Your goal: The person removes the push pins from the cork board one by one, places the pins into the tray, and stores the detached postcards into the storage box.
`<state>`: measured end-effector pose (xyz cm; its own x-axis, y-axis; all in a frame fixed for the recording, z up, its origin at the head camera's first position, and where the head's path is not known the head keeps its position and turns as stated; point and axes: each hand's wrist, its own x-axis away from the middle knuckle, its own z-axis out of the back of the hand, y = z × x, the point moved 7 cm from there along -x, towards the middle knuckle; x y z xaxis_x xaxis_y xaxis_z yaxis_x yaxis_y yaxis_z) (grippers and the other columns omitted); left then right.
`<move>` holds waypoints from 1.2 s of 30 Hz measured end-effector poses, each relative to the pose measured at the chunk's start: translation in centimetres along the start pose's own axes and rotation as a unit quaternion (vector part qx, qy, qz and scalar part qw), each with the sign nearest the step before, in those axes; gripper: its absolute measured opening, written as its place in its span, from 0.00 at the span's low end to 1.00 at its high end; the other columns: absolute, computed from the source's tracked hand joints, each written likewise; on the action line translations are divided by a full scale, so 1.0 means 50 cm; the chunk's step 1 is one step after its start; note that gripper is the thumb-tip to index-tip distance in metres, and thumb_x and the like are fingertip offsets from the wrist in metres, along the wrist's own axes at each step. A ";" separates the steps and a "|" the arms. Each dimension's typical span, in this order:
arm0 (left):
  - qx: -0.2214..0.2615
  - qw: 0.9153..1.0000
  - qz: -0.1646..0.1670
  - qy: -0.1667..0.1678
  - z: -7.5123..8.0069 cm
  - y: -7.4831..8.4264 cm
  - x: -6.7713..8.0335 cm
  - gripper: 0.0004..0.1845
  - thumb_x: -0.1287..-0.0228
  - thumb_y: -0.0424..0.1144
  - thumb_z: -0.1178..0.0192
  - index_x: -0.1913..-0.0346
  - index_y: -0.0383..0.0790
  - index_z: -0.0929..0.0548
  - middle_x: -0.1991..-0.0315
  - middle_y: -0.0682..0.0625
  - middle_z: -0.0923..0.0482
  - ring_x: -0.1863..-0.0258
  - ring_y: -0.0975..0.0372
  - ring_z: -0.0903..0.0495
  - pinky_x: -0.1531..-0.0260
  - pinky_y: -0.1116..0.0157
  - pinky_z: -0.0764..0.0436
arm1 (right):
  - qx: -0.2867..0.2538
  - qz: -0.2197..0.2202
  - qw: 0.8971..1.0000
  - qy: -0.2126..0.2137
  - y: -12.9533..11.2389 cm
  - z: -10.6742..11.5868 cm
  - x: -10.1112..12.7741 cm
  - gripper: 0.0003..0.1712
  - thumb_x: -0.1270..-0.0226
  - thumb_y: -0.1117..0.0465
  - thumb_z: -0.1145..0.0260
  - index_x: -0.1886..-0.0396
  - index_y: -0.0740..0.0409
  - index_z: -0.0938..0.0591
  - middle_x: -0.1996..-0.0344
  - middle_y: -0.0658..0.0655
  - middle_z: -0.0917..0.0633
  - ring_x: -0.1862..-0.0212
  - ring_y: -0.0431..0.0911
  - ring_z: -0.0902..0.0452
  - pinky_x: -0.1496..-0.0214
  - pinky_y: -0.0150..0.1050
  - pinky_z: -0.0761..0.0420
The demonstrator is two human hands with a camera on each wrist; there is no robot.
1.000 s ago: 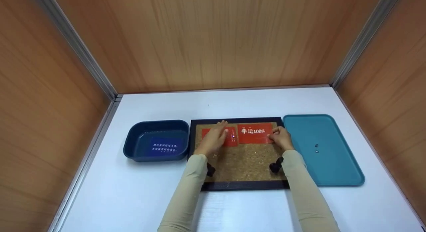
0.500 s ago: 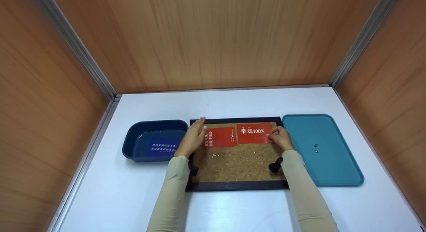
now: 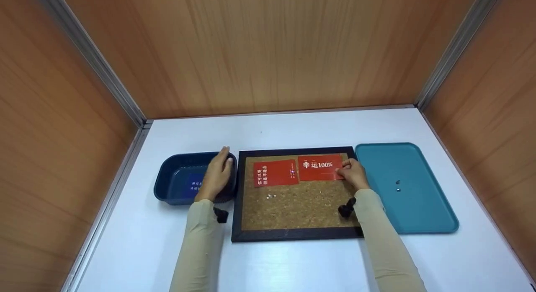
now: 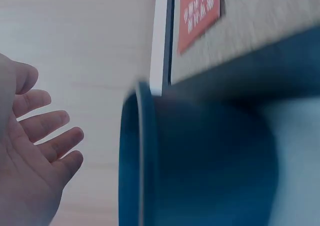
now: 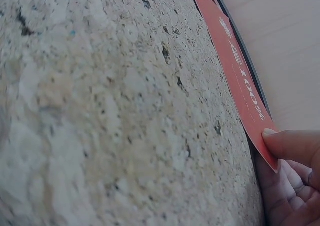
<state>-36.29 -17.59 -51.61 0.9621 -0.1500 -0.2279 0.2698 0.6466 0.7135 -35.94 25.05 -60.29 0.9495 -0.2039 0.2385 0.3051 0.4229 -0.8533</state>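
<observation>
My right hand [image 3: 354, 174] pinches the right edge of a red card [image 3: 318, 173] printed "100%" at the corkboard's upper right. In the right wrist view the thumb [image 5: 290, 143] lies on top of the card's corner, with fingers beneath it. A second red card [image 3: 274, 177] with white writing lies on the corkboard [image 3: 293, 212] to the left. My left hand [image 3: 214, 177], fingers extended, is over the right side of a dark blue bin [image 3: 165, 195]. Inside the bin is a blue card [image 3: 192, 186], partly hidden by that hand. Contact between left hand and bin cannot be told.
A flat teal tray [image 3: 418, 210] stands right of the corkboard, with a few tiny shiny pieces [image 3: 398, 189] on it. Small clear bits [image 3: 270, 196] dot the cork. Wood-grain panels [image 3: 276, 53] enclose the white table [image 3: 293, 264] at the back and sides.
My left hand has moved left from above the left red card to the blue bin, uncovering that card. The right hand has kept its pinch on the "100%" card.
</observation>
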 end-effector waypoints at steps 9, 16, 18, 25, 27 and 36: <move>-0.016 0.999 0.046 0.015 0.068 -0.076 0.032 0.26 0.23 0.40 0.58 0.28 0.35 0.40 0.26 0.39 0.44 0.26 0.47 0.45 0.26 0.52 0.47 | 0.011 0.006 1.000 -0.002 -0.002 -0.003 0.000 0.16 0.34 0.64 0.40 0.50 0.68 0.28 0.62 0.62 0.21 0.62 0.49 0.21 0.64 0.34 0.20; -0.039 0.995 0.094 0.013 0.111 -0.136 0.063 0.27 0.22 0.44 0.62 0.25 0.39 0.45 0.24 0.41 0.51 0.25 0.47 0.51 0.26 0.49 0.51 | 0.010 0.017 1.000 -0.003 -0.004 -0.006 0.000 0.16 0.36 0.67 0.41 0.49 0.69 0.28 0.62 0.62 0.22 0.62 0.49 0.22 0.65 0.35 0.20; -0.043 0.993 0.104 0.021 0.127 -0.148 0.071 0.28 0.22 0.44 0.62 0.25 0.40 0.46 0.24 0.41 0.51 0.24 0.46 0.52 0.26 0.48 0.51 | 0.006 0.020 1.000 -0.005 -0.006 -0.006 0.000 0.17 0.36 0.68 0.41 0.49 0.69 0.28 0.63 0.62 0.22 0.63 0.49 0.22 0.65 0.36 0.20; -0.041 0.990 0.116 0.062 0.184 -0.185 0.094 0.27 0.22 0.41 0.61 0.26 0.35 0.45 0.24 0.38 0.51 0.25 0.45 0.52 0.27 0.47 0.50 | -0.003 0.008 1.000 -0.005 -0.002 -0.004 0.002 0.16 0.36 0.67 0.41 0.49 0.68 0.28 0.64 0.60 0.23 0.64 0.47 0.22 0.65 0.34 0.19; -0.040 0.989 0.116 0.081 0.198 -0.196 0.099 0.27 0.23 0.39 0.60 0.27 0.32 0.44 0.25 0.36 0.50 0.25 0.44 0.51 0.27 0.48 0.50 | -0.002 0.010 1.000 -0.004 -0.002 -0.004 0.003 0.16 0.36 0.67 0.40 0.50 0.69 0.28 0.65 0.60 0.23 0.65 0.46 0.22 0.66 0.34 0.19; -0.033 0.982 0.135 0.125 0.234 -0.244 0.131 0.26 0.24 0.37 0.59 0.28 0.29 0.42 0.26 0.31 0.51 0.26 0.41 0.51 0.27 0.47 0.51 | -0.006 0.013 1.000 -0.002 -0.001 -0.005 0.004 0.15 0.34 0.66 0.39 0.51 0.68 0.28 0.65 0.60 0.22 0.66 0.45 0.21 0.66 0.33 0.19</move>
<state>-32.82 -35.20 -54.08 0.9558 0.2170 -0.1982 -0.0046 0.6854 0.7282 -35.80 24.77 -60.32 0.9575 -0.1897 0.2174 0.2791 0.4173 -0.8648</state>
